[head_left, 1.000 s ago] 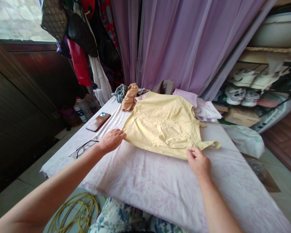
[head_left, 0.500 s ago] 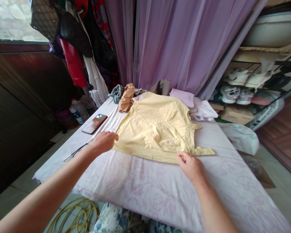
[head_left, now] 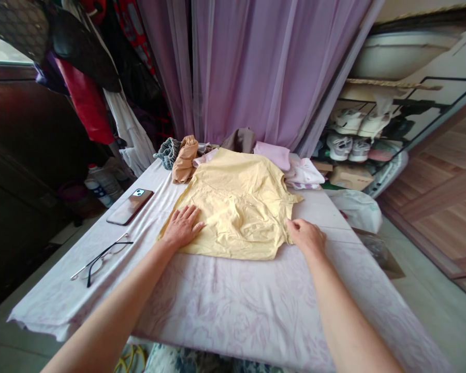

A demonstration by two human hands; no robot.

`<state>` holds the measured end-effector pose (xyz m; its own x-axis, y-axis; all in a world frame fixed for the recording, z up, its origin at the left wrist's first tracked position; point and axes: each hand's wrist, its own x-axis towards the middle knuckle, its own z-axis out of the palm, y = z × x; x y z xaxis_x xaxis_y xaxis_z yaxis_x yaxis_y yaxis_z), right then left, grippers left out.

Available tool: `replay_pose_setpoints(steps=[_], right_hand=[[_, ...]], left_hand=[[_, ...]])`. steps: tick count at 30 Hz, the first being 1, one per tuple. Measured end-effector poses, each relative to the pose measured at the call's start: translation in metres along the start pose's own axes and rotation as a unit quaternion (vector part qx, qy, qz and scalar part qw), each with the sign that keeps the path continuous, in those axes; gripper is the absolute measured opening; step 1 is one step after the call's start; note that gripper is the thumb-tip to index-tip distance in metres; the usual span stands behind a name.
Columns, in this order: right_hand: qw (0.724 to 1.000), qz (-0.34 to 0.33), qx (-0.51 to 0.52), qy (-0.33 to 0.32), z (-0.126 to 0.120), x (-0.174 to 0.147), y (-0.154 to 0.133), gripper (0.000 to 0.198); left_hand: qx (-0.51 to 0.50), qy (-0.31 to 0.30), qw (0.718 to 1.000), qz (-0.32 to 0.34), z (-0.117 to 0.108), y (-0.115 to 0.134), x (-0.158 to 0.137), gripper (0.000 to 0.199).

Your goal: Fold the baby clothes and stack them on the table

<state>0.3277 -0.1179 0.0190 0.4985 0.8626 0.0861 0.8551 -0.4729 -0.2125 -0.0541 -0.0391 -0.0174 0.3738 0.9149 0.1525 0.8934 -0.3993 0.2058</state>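
A yellow garment [head_left: 233, 186], wrinkled in its lower middle, lies spread on the cloth-covered table in front of me. On its lower left part my left hand [head_left: 183, 226] rests flat, fingers stretched out. At the right edge my right hand [head_left: 306, 234] has its fingers closed on the garment's border. One short strap [head_left: 296, 198] sticks out just above that hand. The lower strap is out of sight, around where my right hand is. Whether the right fingers grip the strap itself, I cannot tell.
Left on the tablecloth [head_left: 225, 295] lie a phone [head_left: 130, 207] and eyeglasses [head_left: 97, 261]. Behind the garment are brown bunched clothing [head_left: 185, 159], a grey-blue bundle [head_left: 168, 153] and folded lilac cloth [head_left: 272, 154]. A shoe rack [head_left: 442, 106] stands to the right, a purple curtain [head_left: 241, 67] behind.
My left hand has gone from gripping the left edge to lying flat on the fabric. My right hand has moved up along the right side, and the lower strap no longer shows. The view has shifted right.
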Motion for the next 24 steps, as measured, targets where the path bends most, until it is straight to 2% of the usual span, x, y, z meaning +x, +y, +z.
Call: replay_pose_setpoints(steps=[4, 7, 12, 18, 24], right_hand=[[1.000, -0.007, -0.018, 0.019, 0.009, -0.001, -0.006, 0.031], [0.998, -0.006, -0.048, 0.029, 0.010, -0.001, -0.002, 0.033], [0.997, 0.002, -0.075, -0.015, 0.004, 0.003, 0.006, 0.036], [0.996, -0.015, -0.071, -0.047, -0.004, 0.006, 0.012, 0.061], [0.996, -0.001, -0.077, -0.047, -0.005, 0.010, 0.023, 0.069]], left_hand=[[-0.004, -0.013, 1.000, -0.008, -0.004, 0.001, -0.002, 0.053], [-0.006, -0.013, 1.000, -0.018, -0.005, 0.001, -0.001, 0.051], [0.007, 0.001, 1.000, -0.027, -0.004, 0.005, -0.002, 0.054], [0.046, -0.015, 0.998, -0.032, -0.012, 0.014, -0.003, 0.057], [0.086, -0.034, 0.995, -0.035, -0.015, 0.015, -0.003, 0.059]])
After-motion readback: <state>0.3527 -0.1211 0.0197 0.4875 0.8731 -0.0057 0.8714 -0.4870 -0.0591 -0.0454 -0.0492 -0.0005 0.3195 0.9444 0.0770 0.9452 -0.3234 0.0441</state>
